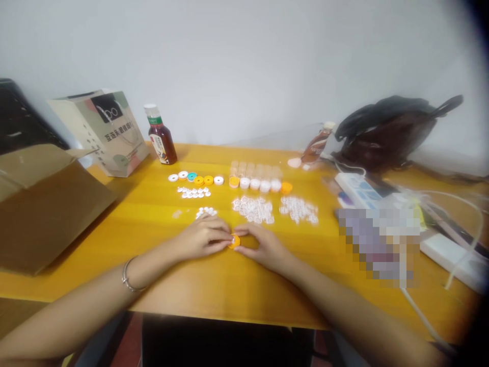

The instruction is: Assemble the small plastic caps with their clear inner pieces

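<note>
An orange round cap (236, 242) sits low over the near middle of the table, between my two hands. My right hand (263, 247) is closed round its right side with thumb and fingers. The fingertips of my left hand (204, 237) are pinched together at the cap's left side, with a small white piece (233, 238) at their tips; its shape is too small to make out. Just beyond my left hand lies a cluster of small white pieces (206, 210), and behind it are rows of white knobbed pieces (194, 192).
A row of coloured caps (198, 180), clear small containers (254, 169) and piles of white openwork pieces (252, 209) lie farther back. A cardboard box (49, 204), paper bag (114, 132) and dark drink bottle (162, 140) stand left. A power strip (357, 188), cables and black bag (385, 132) are right.
</note>
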A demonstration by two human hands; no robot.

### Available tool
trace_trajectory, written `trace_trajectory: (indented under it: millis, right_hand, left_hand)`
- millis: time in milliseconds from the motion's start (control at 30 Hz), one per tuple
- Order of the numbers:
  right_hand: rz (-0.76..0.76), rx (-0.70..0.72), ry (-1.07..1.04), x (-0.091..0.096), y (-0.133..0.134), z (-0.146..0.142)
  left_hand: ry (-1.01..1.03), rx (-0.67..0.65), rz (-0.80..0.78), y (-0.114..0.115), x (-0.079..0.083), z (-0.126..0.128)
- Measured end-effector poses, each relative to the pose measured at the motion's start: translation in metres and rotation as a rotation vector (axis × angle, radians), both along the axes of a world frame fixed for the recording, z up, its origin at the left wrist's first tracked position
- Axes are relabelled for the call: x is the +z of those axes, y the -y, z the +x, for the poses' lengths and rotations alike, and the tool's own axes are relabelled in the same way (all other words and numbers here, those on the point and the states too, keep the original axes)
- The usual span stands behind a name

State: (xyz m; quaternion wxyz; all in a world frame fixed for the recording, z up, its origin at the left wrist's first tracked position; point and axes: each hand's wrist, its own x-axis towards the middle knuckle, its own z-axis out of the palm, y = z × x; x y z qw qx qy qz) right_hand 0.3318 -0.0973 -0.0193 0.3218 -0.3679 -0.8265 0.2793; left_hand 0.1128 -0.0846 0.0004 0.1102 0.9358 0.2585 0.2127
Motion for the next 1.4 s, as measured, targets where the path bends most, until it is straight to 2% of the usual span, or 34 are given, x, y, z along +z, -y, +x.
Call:
trace_trajectory:
  millis: [533,733,833,933,1100,1200,1400]
  right_hand:
    - [0.027,-0.006,0.008,0.001,0.001,-0.001]
    - [0.055,-0.007,0.007,0.000,0.002,-0.002]
    - [0.053,-0.016,-0.007,-0.002,0.002,-0.001]
    - [0.059,-0.036,-0.008,-0.003,0.001,-0.001]
    - [0.046,-0.032,0.014,0.000,0.001,0.001]
    - [0.038,-0.019,0.029,0.003,0.003,0.001]
    - [0.013,0.007,0.048,0.011,0.005,0.000]
  left_hand:
    - [-0.079,-0.006,0.045,0.004,0.002,-0.001]
    - [-0.030,-0.033,-0.026,-0.001,0.003,-0.003]
    - [0.050,0.048,-0.020,-0.008,0.010,-0.010]
    - [0.122,0.166,-0.009,-0.019,0.021,-0.028]
    - [-0.044,0.271,-0.243,-0.032,0.035,-0.061]
    - [-0.130,0.304,-0.346,-0.033,0.033,-0.065]
    - [-0.160,0.403,-0.399,-0.031,0.024,-0.057]
